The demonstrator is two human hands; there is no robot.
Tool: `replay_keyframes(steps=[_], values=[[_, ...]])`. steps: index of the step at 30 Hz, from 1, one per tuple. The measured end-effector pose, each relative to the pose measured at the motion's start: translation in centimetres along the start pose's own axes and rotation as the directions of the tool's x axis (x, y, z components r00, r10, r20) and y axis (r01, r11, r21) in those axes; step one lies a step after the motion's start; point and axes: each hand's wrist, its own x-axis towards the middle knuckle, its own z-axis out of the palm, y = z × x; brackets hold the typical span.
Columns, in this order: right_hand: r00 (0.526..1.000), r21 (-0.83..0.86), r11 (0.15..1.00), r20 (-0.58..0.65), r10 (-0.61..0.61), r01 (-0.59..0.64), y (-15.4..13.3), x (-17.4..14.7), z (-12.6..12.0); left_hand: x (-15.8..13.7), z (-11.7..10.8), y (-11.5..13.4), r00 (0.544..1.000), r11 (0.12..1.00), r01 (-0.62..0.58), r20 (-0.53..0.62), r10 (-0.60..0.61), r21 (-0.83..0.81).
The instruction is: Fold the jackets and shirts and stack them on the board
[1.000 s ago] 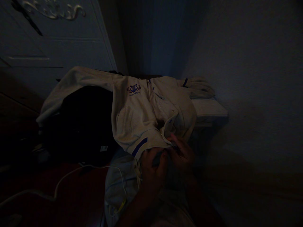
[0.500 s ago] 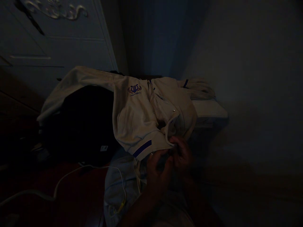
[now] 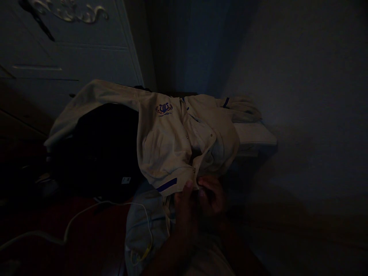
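Observation:
A cream jacket [image 3: 161,142] with snap buttons and a blue lyre emblem [image 3: 163,108] lies spread out, its front partly undone. My left hand [image 3: 185,205] pinches the bottom hem beside the blue stripe [image 3: 167,185], thumb on top and fingers underneath. Close beside it, my right hand [image 3: 212,193] is closed on the lower corner of the other front edge, which curls up. The fingertips of the right hand are dim and partly hidden. One sleeve stretches left over a black bag-like object [image 3: 106,149]; the other lies bunched at the right.
A white padded surface [image 3: 254,134] shows under the right sleeve. At left stands a pale cabinet [image 3: 94,57] with carved trim. A white cable [image 3: 67,230] runs over the dark red floor to the light blue fabric [image 3: 138,226] near my lap. The room is very dark.
Both hands have shifted slightly left and down with the hem. My left thumb now lies on top of the hem, and the right front edge has straightened and been pulled toward the left one.

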Motion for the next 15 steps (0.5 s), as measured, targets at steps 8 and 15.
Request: replay_keyframes(steps=[8,15], values=[[0.844,0.145,0.838,-0.028,0.535,-0.526,-0.2,2.5,0.8,1.2,-0.3,0.4,0.978,0.93,-0.132,-0.106,0.177,0.343],[0.759,0.156,0.751,-0.013,0.651,-0.641,-1.0,3.6,0.5,1.6,-0.3,0.0,0.93,0.91,-0.235,-0.193,0.313,0.343]])
